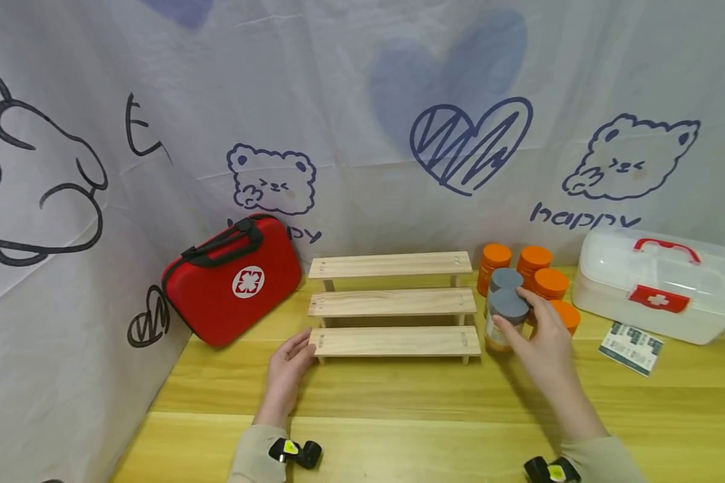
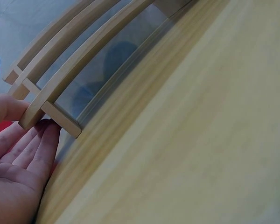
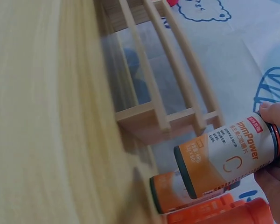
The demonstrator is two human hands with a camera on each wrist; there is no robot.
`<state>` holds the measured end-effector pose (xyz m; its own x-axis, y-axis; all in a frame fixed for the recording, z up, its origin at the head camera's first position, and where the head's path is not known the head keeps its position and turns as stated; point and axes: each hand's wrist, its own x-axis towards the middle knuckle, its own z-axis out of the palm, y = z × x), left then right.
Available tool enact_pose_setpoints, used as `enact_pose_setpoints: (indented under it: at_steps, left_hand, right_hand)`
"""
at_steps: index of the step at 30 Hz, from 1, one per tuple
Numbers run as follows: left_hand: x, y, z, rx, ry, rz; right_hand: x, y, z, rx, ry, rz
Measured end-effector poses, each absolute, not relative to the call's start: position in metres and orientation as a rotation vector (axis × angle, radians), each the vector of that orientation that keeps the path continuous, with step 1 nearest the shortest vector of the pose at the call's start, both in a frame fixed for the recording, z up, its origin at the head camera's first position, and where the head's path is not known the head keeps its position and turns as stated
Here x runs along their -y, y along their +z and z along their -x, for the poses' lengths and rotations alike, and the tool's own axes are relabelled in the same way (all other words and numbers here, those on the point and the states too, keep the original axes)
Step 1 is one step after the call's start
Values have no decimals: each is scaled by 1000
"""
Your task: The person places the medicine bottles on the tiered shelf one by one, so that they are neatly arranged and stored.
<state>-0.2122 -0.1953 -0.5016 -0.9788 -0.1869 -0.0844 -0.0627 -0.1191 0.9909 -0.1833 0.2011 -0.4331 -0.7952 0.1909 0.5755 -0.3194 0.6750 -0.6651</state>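
Note:
A three-tier wooden display rack (image 1: 393, 303) stands on the table. At the left end of its lowest step my left hand (image 1: 288, 367) pinches the board, thumb above and fingers beneath, as the left wrist view shows. My right hand (image 1: 544, 342) grips a vitamin C bottle (image 3: 228, 156) by its grey lid, just right of the rack; the label is orange and white and reads "ImmPower". Behind it stands a second grey-lidded bottle (image 1: 507, 278). Several orange bottles (image 1: 534, 256) are grouped beside and behind the right hand, one partly covered by it.
A red first-aid case (image 1: 232, 278) leans against the cloth backdrop at the left. To the right sits a white first-aid box (image 1: 658, 288) with a clear lid and red handle. A printed card (image 1: 631, 347) lies on the wooden table (image 1: 411, 416) before that box.

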Motion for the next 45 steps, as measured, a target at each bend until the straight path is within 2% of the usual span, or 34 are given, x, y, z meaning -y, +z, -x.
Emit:
enact_pose_setpoints:
  at_steps: [10,17,32,45]
  left_hand:
    - [196,-501,212,2045,-2266,-277]
    - [196,-504,211,2028,-2260,-269]
    - [194,-502,210,1991,-2283,-242]
    - [196,-502,211,1988,-2280,-237]
  right_hand:
    - [-189,-410,175,2234,1229,-98]
    - [-162,-391,187,2270,1316,-279]
    - [-89,-359,245,2305,1569,-609]
    - [-30,-342,307,2337,1745,-515]
